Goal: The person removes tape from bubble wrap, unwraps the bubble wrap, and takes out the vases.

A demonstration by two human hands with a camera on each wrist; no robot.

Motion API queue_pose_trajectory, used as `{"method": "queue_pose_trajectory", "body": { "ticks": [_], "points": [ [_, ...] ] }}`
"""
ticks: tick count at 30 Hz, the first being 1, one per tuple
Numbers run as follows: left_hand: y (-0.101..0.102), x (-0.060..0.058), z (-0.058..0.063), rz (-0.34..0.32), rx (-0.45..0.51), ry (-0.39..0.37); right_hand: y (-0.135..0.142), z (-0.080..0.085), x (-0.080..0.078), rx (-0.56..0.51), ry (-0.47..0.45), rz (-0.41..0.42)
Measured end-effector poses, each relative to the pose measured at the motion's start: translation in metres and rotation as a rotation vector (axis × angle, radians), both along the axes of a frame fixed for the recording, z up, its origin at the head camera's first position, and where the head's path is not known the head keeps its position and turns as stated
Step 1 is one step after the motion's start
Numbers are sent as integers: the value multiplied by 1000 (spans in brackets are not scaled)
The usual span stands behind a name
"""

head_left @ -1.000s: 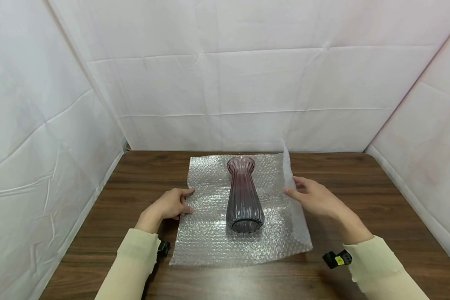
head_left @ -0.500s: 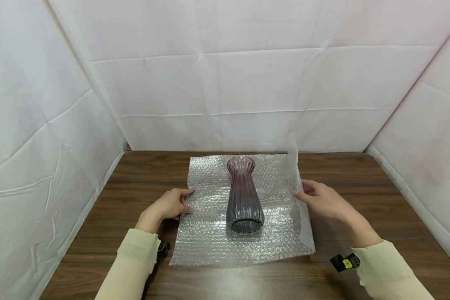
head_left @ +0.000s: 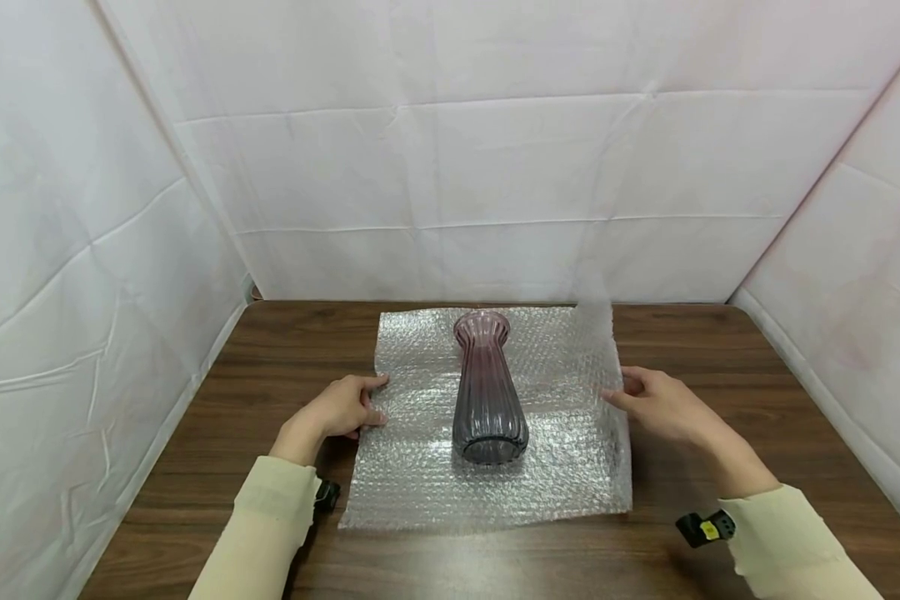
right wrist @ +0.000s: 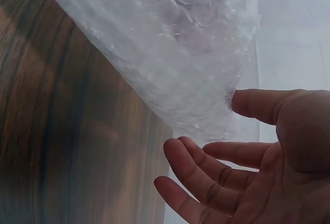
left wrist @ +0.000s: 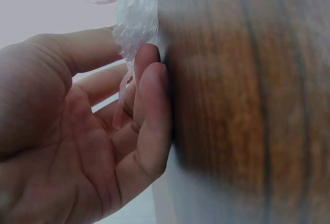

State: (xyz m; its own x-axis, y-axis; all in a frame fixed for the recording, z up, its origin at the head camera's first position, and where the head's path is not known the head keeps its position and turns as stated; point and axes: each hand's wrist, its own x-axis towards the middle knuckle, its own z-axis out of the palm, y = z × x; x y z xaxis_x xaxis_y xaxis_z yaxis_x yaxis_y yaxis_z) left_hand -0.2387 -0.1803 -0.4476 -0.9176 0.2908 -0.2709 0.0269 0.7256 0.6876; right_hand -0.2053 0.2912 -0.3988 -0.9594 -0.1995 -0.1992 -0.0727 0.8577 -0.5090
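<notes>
A ribbed glass vase, pink at the neck and grey toward its base, lies on a sheet of bubble wrap. Its mouth points to the back wall. My left hand pinches the sheet's left edge; the left wrist view shows that edge between thumb and curled fingers, low at the tabletop. On the other side, my right hand holds the right edge between thumb and fingers. That side of the wrap stands raised off the wood, its far corner lifted against the white backdrop.
The dark wooden table extends to both sides of the sheet and in front of it. White cloth walls enclose the back, left and right. A small black device is strapped at the right wrist, another at the left.
My right hand has moved right and slightly toward me, drawing the raised edge of the bubble wrap outward so it leans less over the vase. The left hand and the vase have stayed put.
</notes>
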Motion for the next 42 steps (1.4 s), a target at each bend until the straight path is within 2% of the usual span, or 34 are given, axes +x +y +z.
{"method": "queue_pose_trajectory", "body": {
  "ticks": [8,12,21,35,42],
  "points": [
    [0,-1,0,4,-2,1,11,-6,0,7,48,35],
    [0,0,0,6,-2,-1,18,-8,0,12,33,28],
    [1,0,1,6,-4,1,31,-14,-2,94,34,16],
    [1,0,0,19,-9,-14,35,-26,-4,64,20,-30],
    [1,-1,1,18,-5,-18,35,-33,-4,76,42,-4]
  ]
}}
